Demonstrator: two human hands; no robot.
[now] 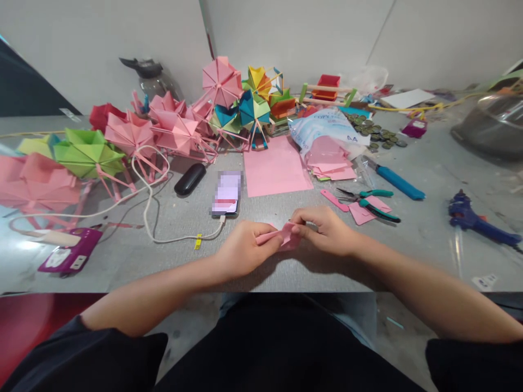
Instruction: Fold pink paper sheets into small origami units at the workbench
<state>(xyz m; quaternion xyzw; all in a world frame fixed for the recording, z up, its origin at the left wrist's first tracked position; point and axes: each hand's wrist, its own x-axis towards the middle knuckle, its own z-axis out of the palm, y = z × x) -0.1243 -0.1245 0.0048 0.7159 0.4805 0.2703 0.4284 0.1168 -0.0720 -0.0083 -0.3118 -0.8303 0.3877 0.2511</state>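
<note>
A small folded piece of pink paper (pixel 288 237) is held between both hands just above the table's front part. My left hand (pixel 247 247) pinches its left side, fingers wrapped round a rolled or folded edge. My right hand (pixel 322 230) grips the upper right corner between thumb and fingertips. Behind the hands lies a large pink sheet (pixel 275 169). A phone (pixel 227 193) with a cable plugged in lies to the left of that sheet. Right of the hands are pliers (pixel 373 204) with green handles, a pink cutter (pixel 334 200) and small pink squares (pixel 365 212).
Folded paper wheels (pixel 175 130) line the back left. A black case (pixel 190 179), a purple box (pixel 75 250) and a white cable lie left. On the right are a blue knife (pixel 400 183), a blue glue gun (pixel 482 220), coins (pixel 378 132) and a plastic bag (pixel 324 128).
</note>
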